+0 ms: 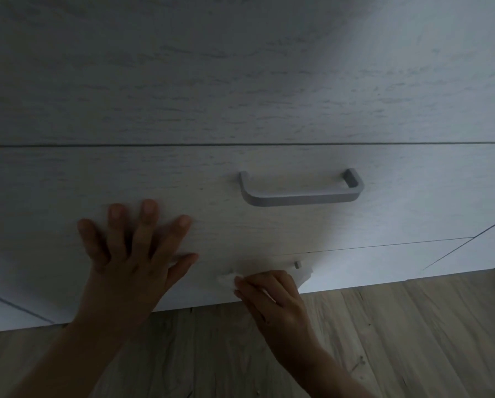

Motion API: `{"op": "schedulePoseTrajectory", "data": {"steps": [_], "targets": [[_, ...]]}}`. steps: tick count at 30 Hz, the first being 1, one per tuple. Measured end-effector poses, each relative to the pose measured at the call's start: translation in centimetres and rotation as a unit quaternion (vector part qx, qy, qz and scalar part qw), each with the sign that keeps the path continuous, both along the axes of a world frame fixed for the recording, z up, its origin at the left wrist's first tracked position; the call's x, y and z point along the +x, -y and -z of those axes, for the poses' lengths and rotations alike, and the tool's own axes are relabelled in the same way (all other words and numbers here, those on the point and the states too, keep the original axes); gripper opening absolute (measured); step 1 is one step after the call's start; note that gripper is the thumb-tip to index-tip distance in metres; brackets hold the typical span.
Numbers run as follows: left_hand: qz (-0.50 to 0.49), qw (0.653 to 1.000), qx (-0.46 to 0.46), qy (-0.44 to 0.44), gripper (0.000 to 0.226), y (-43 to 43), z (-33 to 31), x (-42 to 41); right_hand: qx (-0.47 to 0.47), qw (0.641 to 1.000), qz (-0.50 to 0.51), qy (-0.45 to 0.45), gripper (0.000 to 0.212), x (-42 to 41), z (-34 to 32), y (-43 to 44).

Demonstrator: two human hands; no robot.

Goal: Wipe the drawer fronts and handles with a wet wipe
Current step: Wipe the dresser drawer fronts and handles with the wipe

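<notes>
A pale wood-grain drawer front (355,225) carries a grey bar handle (300,196). My left hand (134,262) lies flat on this front with its fingers spread, left of the handle. Below it is the lowest drawer front (200,285), whose handle (297,265) shows only as one grey post. My right hand (272,297) grips a white wet wipe (226,278) wrapped over that lower handle; the wipe sticks out at both sides of the hand, and most of the handle is hidden under it.
A taller drawer front (240,81) fills the upper view. Wood-look floor (412,340) runs along the chest's bottom edge. Neighbouring cabinet panels (484,248) adjoin at the right and lower left.
</notes>
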State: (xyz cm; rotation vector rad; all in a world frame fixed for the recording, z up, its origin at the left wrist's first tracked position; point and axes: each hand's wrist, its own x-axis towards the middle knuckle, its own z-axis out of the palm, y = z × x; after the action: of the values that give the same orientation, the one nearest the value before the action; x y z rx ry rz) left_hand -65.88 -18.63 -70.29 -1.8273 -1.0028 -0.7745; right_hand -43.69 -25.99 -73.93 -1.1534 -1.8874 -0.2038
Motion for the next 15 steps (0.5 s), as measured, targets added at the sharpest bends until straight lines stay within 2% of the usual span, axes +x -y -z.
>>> {"op": "schedulePoseTrajectory", "data": {"steps": [9, 15], "targets": [[0.006, 1.000, -0.003, 0.006, 0.078, -0.1, -0.2, 0.1, 0.014, 0.999, 0.050, -0.016, 0.018, 4.4, 0.1, 0.9], [-0.001, 1.000, -0.008, 0.002, 0.080, 0.1, -0.2, 0.0, 0.024, 0.999, 0.022, 0.031, 0.017, 0.9, -0.2, -0.1]]}}
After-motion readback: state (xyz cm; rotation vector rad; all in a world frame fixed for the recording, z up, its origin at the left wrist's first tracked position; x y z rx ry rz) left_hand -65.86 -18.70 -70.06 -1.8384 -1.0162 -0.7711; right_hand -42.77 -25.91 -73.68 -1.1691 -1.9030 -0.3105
